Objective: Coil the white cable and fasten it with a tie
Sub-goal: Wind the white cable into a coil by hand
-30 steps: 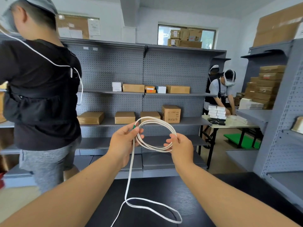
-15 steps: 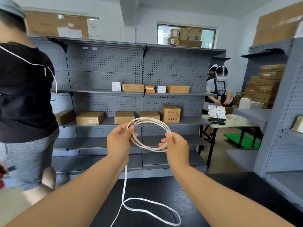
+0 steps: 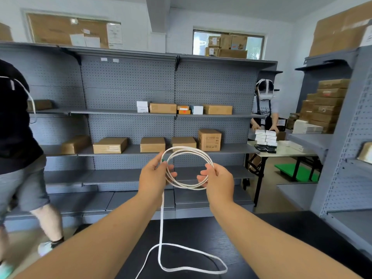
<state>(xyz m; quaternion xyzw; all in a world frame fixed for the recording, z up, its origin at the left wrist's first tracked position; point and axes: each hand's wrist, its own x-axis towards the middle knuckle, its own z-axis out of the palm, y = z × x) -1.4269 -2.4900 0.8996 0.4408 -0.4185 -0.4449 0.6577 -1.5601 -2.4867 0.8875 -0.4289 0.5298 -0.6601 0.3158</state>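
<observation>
The white cable [image 3: 189, 152] forms a coil of several loops held up at chest height between both hands. My left hand [image 3: 154, 177] grips the coil's left side, with a small green bit showing at the fingertips. My right hand [image 3: 218, 181] pinches the coil's right side between thumb and fingers. From the left hand a loose length of cable hangs down and lies in one wide loop [image 3: 193, 258] on the black table [image 3: 281, 228]. No tie shows in view.
Grey pegboard shelving [image 3: 128, 91] with cardboard boxes [image 3: 209, 139] stands ahead. A person in black top and grey shorts [image 3: 18, 158] walks at the left edge. Another person [image 3: 264, 109] works at a table [image 3: 285, 152] on the right, beside grey shelves [image 3: 350, 158].
The person on the left has walked further left, out past the frame edge. My hands keep the coil in about the same place, and the slack loop on the table is slightly shorter.
</observation>
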